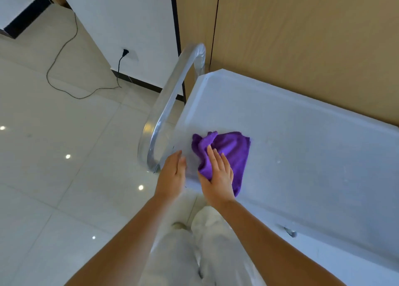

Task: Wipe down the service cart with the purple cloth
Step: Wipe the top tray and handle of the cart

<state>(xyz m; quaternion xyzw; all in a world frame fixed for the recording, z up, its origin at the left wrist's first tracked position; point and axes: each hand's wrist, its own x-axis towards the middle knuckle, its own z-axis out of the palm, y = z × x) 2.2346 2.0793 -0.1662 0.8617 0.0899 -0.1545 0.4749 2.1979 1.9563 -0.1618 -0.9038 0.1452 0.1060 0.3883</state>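
Note:
The service cart's pale top tray (pixel 302 151) fills the right half of the view, with a chrome handle (pixel 170 99) curving along its left end. The purple cloth (pixel 233 149) lies crumpled near the tray's front left corner. My right hand (pixel 218 175) presses flat on the cloth with its fingers straight. My left hand (pixel 172 175) rests at the tray's left corner, just left of the cloth, its fingers extended.
A wooden panel wall (pixel 302 37) stands right behind the cart. A white wall with a socket and plug (pixel 125 52) is at the left, and a black cable (pixel 64 54) trails over the glossy tiled floor (pixel 54 167). My light trousers and a shoe show below.

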